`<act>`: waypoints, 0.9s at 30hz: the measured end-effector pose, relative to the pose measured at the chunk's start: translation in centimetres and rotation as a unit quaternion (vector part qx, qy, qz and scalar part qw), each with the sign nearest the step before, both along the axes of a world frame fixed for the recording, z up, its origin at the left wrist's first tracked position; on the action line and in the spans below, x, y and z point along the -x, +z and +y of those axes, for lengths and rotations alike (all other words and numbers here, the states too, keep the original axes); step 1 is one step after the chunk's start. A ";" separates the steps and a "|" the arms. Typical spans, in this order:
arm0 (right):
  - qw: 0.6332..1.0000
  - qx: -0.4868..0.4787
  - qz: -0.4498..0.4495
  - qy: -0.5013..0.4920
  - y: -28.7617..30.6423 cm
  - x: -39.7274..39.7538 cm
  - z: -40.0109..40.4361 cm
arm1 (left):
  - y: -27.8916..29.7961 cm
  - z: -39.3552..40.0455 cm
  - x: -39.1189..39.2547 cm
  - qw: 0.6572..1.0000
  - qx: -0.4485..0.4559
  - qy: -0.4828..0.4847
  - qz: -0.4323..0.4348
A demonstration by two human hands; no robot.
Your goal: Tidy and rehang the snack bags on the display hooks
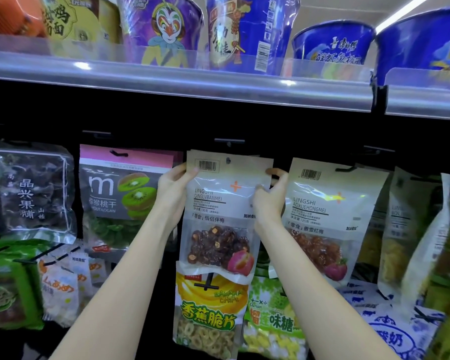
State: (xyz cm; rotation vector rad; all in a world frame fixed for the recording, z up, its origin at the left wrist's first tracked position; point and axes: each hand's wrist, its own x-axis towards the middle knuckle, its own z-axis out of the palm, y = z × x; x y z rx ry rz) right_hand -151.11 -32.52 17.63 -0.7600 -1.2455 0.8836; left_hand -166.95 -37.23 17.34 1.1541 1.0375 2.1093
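- Left hand (174, 188) grips the plum bag (224, 203) by its upper left edge.
- Right hand (269, 201) pinches its upper right edge, beside the hook (228, 142) above.

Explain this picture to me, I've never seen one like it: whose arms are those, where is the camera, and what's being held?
There is no machine here. The camera sits on a person's head, looking forward and down, so the two bare arms are theirs. The left hand and right hand grip the sides of a beige bag of dried plums, held just under a display hook. Whether the bag's hole is on the hook, I cannot tell. Beside it hang a kiwi bag and a red plum bag. Noodle cups stand on the shelf above.
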 end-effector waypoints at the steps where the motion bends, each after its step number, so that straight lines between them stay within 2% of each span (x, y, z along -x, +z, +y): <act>1: 1.000 0.000 -0.003 0.000 0.0 0.0 0.0 | 0.0 0.2 -0.1 1.000 -0.004 0.007 -0.001; 4: 1.000 0.003 -0.017 0.004 0.2 0.0 -0.1 | 0.6 1.2 -0.4 0.999 0.011 0.047 -0.025; 7: 1.000 0.009 -0.027 0.011 0.4 -0.2 -0.3 | 1.3 2.2 -1.1 0.994 0.071 0.078 -0.032; 14: 0.998 -0.016 -0.057 -0.005 -0.2 -0.6 -0.1 | 1.2 3.2 -1.4 0.982 0.125 0.133 0.039; 18: 0.998 -0.013 -0.064 0.001 0.1 -0.5 0.1 | 1.0 2.8 -1.3 0.981 0.128 0.138 0.048; 27: 0.996 -0.033 -0.088 0.009 -0.7 -0.8 -0.8 | -2.0 0.6 -2.3 0.967 0.128 0.148 0.166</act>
